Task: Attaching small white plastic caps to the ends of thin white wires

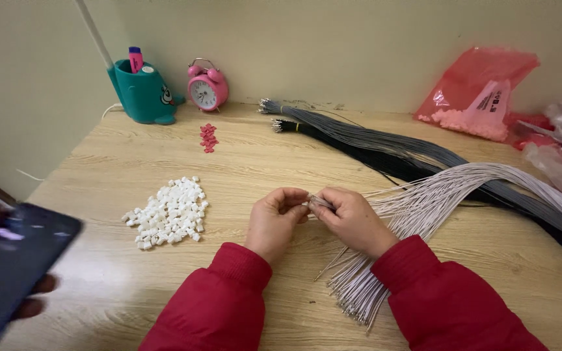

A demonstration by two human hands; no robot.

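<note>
on the table (pixel 242 169): both hands are meeting
left hand (pixel 276 220): pinching a small white piece (pixel 306 203)
right hand (pixel 352 220): gripping white wires (pixel 424 201)

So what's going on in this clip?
A person in red sleeves works at a wooden table. The left hand and right hand meet over a few white wires from the bundle. A pile of small white connectors lies left; grey wires and black wires lie behind. Someone else's hand holds a phone.

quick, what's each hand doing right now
Left hand: closed, pinching something small, cannot tell what.
Right hand: closed on white wires.
</note>
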